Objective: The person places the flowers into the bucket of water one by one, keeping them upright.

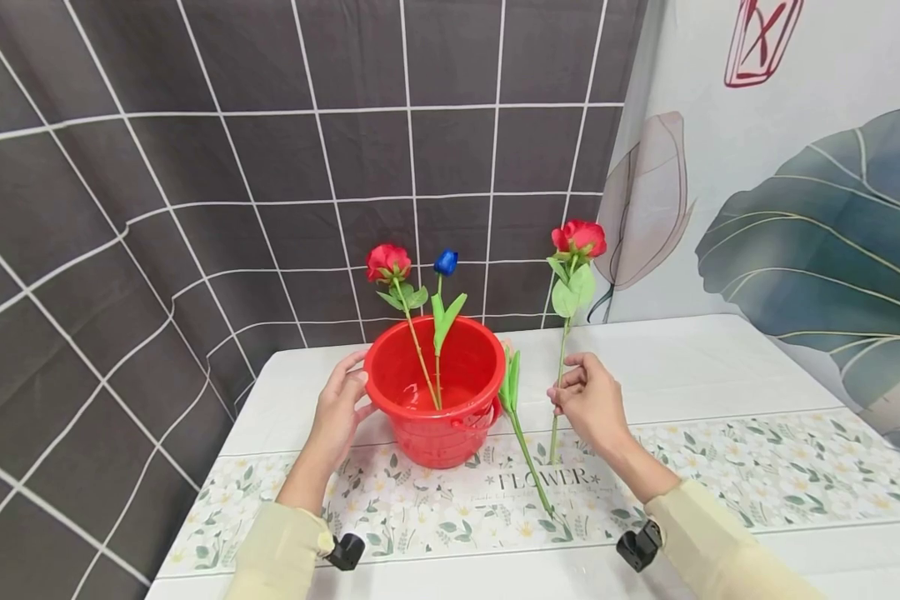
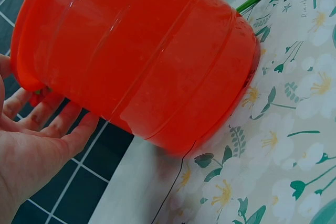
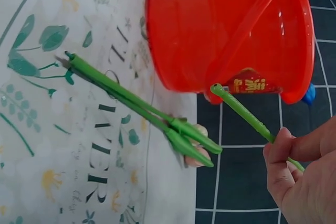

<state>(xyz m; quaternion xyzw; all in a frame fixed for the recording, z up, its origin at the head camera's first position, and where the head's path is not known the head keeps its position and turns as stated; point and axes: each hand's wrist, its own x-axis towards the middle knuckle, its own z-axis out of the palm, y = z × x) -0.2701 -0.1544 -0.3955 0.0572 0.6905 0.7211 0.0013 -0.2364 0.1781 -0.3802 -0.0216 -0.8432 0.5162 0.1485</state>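
A red plastic bucket [image 1: 435,437] stands upright on the table. My left hand [image 1: 337,408] holds its left side at the rim, with the fingers against the outer wall. Inside it lean a red rose [image 1: 387,262] and a blue tulip [image 1: 446,262], stems down. To the right, my right hand [image 1: 592,404] pinches the stem of another red rose [image 1: 579,239], bloom up. The cut end of that stem [image 3: 241,111] shows below the fingers in the right wrist view. Between bucket and right hand lies a tulip with green leaves [image 1: 512,383]; its pale pink bloom is mostly hidden.
A white table [image 1: 675,358] carries a floral runner [image 1: 720,467] printed with the word FLOWER. Behind the table hangs a dark cloth with white grid lines [image 1: 360,158], and a leaf-patterned curtain [image 1: 817,242] is at the right. Black wrist cameras [image 1: 345,552] sit at both cuffs.
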